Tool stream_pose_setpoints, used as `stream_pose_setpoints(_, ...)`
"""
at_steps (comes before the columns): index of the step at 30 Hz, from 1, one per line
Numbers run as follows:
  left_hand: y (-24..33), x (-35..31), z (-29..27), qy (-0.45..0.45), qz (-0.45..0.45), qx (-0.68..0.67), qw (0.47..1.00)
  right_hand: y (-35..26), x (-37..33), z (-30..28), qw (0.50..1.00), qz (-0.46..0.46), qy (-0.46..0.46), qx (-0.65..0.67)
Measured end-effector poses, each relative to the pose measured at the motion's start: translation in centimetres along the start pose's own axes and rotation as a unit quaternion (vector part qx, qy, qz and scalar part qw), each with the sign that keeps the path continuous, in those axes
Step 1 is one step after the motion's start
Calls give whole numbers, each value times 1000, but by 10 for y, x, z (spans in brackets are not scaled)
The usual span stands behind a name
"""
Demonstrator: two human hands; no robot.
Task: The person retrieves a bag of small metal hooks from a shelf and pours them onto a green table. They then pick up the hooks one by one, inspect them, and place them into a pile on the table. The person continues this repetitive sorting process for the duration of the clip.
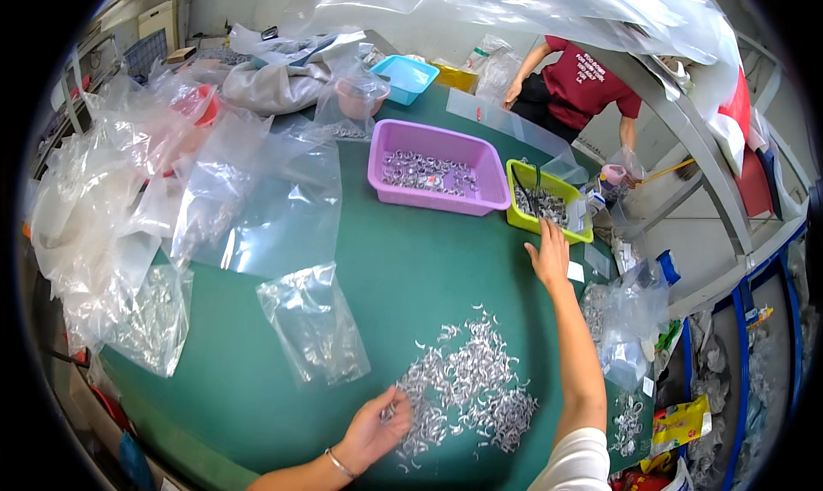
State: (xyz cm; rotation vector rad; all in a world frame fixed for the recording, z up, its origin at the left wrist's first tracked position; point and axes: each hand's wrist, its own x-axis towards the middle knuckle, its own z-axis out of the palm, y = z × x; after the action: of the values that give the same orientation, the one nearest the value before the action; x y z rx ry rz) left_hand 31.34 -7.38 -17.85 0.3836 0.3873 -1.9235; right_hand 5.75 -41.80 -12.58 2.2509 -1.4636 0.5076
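Note:
A loose pile of small silvery curved metal pieces [480,375] lies on the green table [257,405]. My left hand [377,424], with a bracelet at its wrist, is at the pile's left edge, its fingers curled in; what they hold, if anything, is hidden. Stretched forward, my right hand [550,255] is at the front rim of a yellow-green basket [579,232], fingers extended and thumb apart. Inside that basket are small metal parts and a dark-handled tool [533,191]. To its left, a purple tub [437,204] contains more silvery pieces.
Clear plastic bags [111,225] heap up on the left, with a flat one [313,324] nearer the middle. A blue tub [403,78] stands at the back. Beyond the table is a person in a dark red shirt [579,84]. Blue-framed shelving [735,380] rises on the right.

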Motion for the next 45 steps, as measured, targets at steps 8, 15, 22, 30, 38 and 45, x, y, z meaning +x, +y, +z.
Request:
stream_pose_setpoints(8, 8, 1, 3, 9, -35, -20, 999, 28, 43, 48, 996, 50, -76, -25)
stream_pose_setpoints(15, 12, 3, -5, -1, -28, -30, 999, 32, 40, 12, 974, 78, -199, 71)
stream_pose_setpoints(22, 10, 4, -4, 15, -35, -23, 999, -37, 73, 10, 974, -114, 7, 198)
stream_pose_setpoints(30, 9, 4, -8, 13, -48, -22, 999, -77, 82, 32, 973, -138, -92, 164)
stream_pose_setpoints(38, 8, 3, -5, 11, -37, -25, 999, -36, 115, 29, 953, 131, -78, 263)
stream_pose_setpoints(45, 6, 4, -4, -9, -41, -2, 999, -2, 117, 60, 975, 180, -98, 83)
